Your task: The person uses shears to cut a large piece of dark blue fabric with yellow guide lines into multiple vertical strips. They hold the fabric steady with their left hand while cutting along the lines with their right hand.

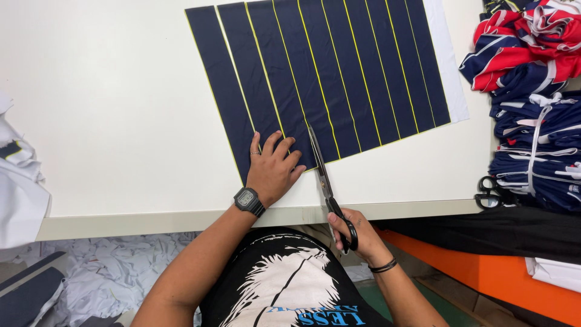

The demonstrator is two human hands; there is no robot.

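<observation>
A dark navy fabric sheet [339, 66] marked with thin yellow lines lies flat on a white table [109, 109]. My left hand [273, 169], wearing a ring and a black wristwatch, presses flat on the fabric's near edge, fingers spread. My right hand [354, 233] grips the black handles of a pair of scissors [324, 175]. The blades point away from me and enter the fabric's near edge along a yellow line, just right of my left hand.
Bundles of red, white and navy cloth pieces [532, 91] are stacked at the table's right. A second pair of black scissors [489, 192] lies beside them. White cloth [18, 175] hangs at the left edge; fabric scraps [121, 266] cover the floor.
</observation>
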